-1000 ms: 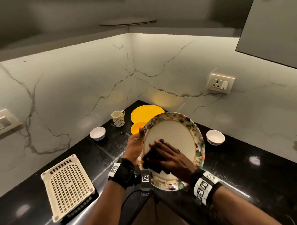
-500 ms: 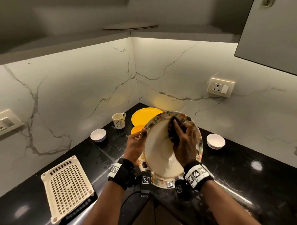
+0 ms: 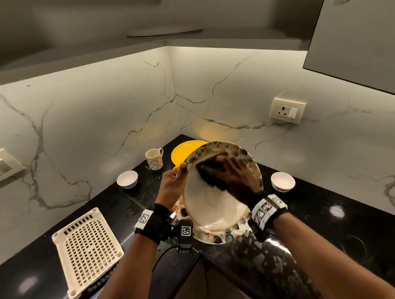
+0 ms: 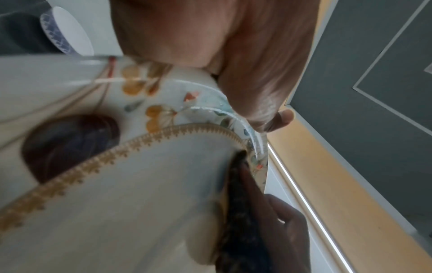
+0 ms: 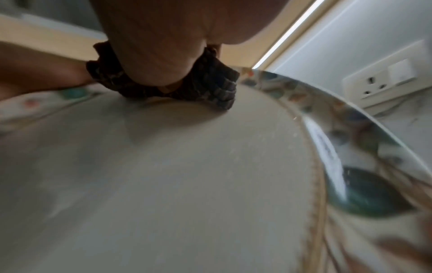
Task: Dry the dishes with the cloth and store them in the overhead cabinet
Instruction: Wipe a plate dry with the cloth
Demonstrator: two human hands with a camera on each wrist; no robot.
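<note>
The left hand (image 3: 172,187) is gripping the floral-rimmed plate (image 3: 214,210) by its edge, thumb hooked over the rim, holding it tilted up above the front of the black bench (image 3: 329,229). The right hand (image 3: 233,176) is lying flat on the plate's upper face, fingers pressed together over the dark cloth (image 3: 209,171) and rubbing it against the plate just under the far rim. So this is the drying step, and the front of the plate looks only partly covered: the white centre below the cloth is showing a wet sheen, I'd say.

Behind the plate, a yellow plate (image 3: 183,149) and a patterned mug (image 3: 154,158) are waiting. A small white bowl (image 3: 127,179) is sitting beyond the plate's far side, another bowl (image 3: 282,182) on the side opposite. A cream perforated rack (image 3: 87,250) is lying on the bench, well apart from the plate.

Next, the cloth likely needs sweeping down across the centre and around the rim, then the back, the left hand turning the plate while keeping a firm hold. A wet rim could slip. Only then is the reach up to the cabinet door (image 3: 356,36) due.
</note>
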